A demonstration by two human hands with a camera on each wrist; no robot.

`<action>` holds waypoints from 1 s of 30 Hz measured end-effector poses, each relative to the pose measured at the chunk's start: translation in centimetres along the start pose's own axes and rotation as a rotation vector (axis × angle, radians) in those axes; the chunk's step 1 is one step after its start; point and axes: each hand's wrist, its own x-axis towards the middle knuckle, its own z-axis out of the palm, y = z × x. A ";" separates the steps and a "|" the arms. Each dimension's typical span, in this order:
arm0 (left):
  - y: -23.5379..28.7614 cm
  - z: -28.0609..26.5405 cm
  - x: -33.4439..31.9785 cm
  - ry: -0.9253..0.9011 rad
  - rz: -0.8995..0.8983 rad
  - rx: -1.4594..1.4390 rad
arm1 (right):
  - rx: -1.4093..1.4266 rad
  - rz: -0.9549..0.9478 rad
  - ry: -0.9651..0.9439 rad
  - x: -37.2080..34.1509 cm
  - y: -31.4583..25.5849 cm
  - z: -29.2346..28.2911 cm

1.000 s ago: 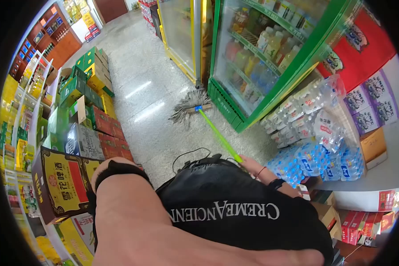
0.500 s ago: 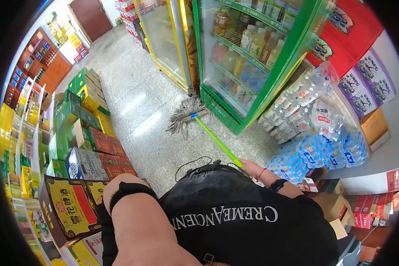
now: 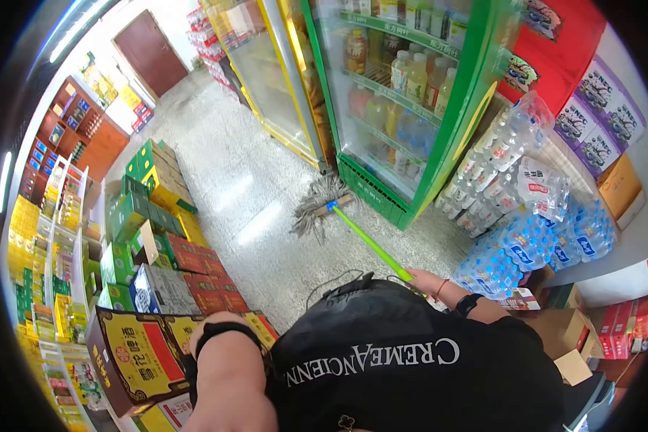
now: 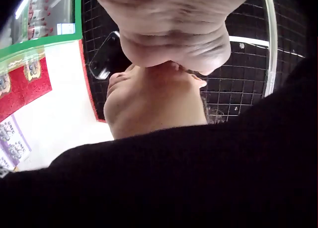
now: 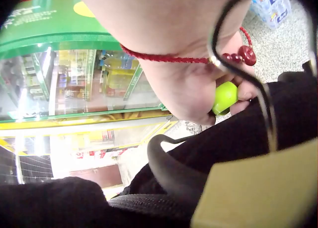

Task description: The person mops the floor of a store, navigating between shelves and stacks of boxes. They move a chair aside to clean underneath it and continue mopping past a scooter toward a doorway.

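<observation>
The right hand point(image 3: 426, 283) has its fingers curled round the smooth, slim, lime-green handle of a mop point(image 3: 371, 242), whose shaggy grey strings point(image 3: 313, 209) splay on the speckled, glossy floor point(image 3: 255, 263) at ten o'clock from that hand. At twelve stands a glass-doored, green-framed fridge point(image 3: 392, 108); toward three, shrink-wrapped plastic bottles point(image 3: 500, 255). The left hand point(image 4: 174, 39) shows creased skin near the neck point(image 4: 159, 108); how its fingers lie I cannot tell
</observation>
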 end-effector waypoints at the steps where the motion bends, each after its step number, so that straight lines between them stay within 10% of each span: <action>1: 0.3 -0.7 0.2 -0.006 0.005 -0.021 | -0.026 -0.004 0.004 0.1 0.2 -0.1; 3: 2.1 -2.3 1.0 -0.233 -0.090 -0.200 | -0.059 -0.032 0.007 0.7 1.4 0.1; 5: 3.3 -2.9 0.6 0.177 -0.532 -0.716 | -0.008 -0.040 0.021 1.3 1.7 0.3; 7: 5.7 -4.3 1.1 0.424 -0.860 -0.496 | -0.037 -0.050 0.054 1.2 1.3 0.7; 10: 11.1 1.5 1.1 0.372 -0.897 -0.478 | 0.034 -0.047 0.073 3.0 3.5 1.3; 29: 1.8 0.4 1.9 0.292 -1.701 -0.891 | 0.044 -0.219 0.059 3.4 3.6 2.1; 30: 1.7 0.5 2.1 0.298 -1.749 -0.907 | 0.657 -0.106 -0.166 7.2 8.3 1.8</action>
